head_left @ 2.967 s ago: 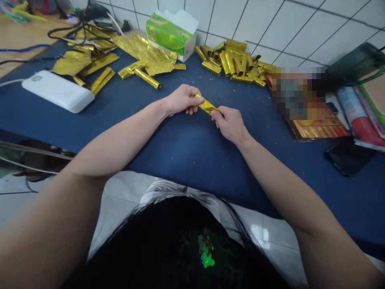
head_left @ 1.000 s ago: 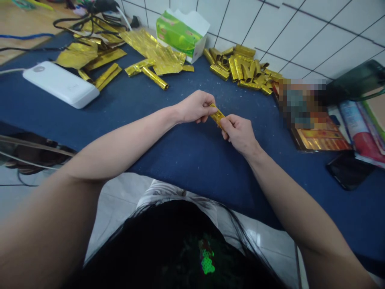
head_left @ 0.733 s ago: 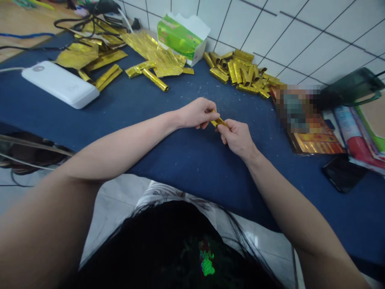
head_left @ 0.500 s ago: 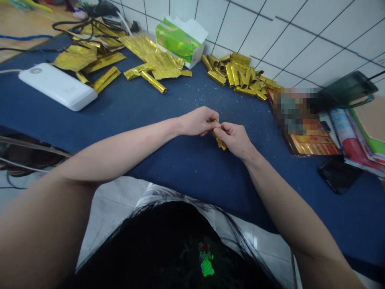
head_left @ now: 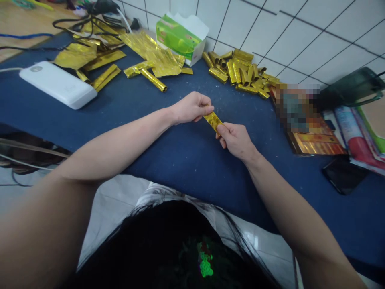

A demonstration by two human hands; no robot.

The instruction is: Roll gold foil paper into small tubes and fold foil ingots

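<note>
A strip of gold foil paper (head_left: 213,120) is stretched between my two hands, low over the dark blue table (head_left: 168,152). My left hand (head_left: 192,107) pinches its upper left end between thumb and fingers. At the lower right end, my right hand (head_left: 236,138) grips it with the thumb on top. Beyond my hands lies a pile of folded gold paper pieces (head_left: 240,72) against the tiled wall. A rolled gold tube (head_left: 153,80) and loose gold foil sheets (head_left: 156,56) are spread at the back left.
A white power bank (head_left: 58,85) with a cable lies at the left. A green tissue box (head_left: 180,38) stands at the wall. To the right are a brown-gold box (head_left: 319,142), a dark jug (head_left: 351,88) and a black phone (head_left: 344,175). Black cables (head_left: 81,26) tangle at the back left.
My left hand has moved up and left, away from the right hand. More of the gold foil strip now shows between them, flatter than before. My right hand has barely moved.
</note>
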